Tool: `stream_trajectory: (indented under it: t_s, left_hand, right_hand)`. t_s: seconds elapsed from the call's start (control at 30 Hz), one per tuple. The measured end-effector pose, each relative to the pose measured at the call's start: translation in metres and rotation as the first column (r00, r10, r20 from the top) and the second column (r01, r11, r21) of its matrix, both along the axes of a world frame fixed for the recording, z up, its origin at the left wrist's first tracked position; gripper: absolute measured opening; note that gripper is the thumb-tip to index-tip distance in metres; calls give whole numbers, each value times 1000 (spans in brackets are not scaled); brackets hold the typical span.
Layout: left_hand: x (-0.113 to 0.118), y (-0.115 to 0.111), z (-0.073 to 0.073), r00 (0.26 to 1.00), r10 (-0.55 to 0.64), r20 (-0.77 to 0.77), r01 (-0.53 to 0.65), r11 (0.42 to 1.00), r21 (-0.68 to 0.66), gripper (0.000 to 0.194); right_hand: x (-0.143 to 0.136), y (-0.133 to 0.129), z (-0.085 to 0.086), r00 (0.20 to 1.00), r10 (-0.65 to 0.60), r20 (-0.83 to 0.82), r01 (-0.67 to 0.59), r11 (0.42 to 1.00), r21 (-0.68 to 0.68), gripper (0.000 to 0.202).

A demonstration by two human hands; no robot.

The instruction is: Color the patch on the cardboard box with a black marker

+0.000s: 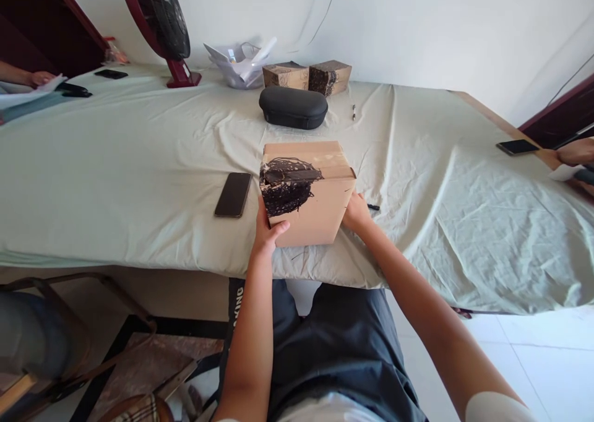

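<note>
A cardboard box (315,208), with black scribbles over its left corner and tape across the top, stands near the table's front edge. My left hand (268,231) grips its lower left side, thumb on the front face and the other fingers hidden behind. On the right side, my right hand (356,213) presses against the box, its fingers mostly out of sight behind it. A dark pen-like object (374,207) lies just beyond my right wrist. To the left of the box rests a black smartphone (233,195).
Behind the box are a black hard case (293,107), two smaller cardboard boxes (330,77) and a clear plastic basket (239,69) of papers. A red fan (179,69) stands at back left. Other people's hands show at left (41,78) and right (575,152).
</note>
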State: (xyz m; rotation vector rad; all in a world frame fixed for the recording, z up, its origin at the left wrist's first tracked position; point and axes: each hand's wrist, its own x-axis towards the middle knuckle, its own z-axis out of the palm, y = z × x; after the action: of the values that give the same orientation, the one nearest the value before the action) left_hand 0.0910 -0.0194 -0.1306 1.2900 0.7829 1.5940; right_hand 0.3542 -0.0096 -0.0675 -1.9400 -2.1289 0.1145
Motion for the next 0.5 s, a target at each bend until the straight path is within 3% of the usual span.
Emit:
stream_trajectory:
  t_s: [0.23,0.5]
  left_hand:
    - [1,1,2,996,-18,-89,23,998,59,109]
    - [1,-1,4,996,-15,-84,19,999,35,107]
  right_hand:
    - [3,1,0,998,-40,-48,42,999,35,29]
    - [11,1,-14,980,128,-153,-112,988,109,28]
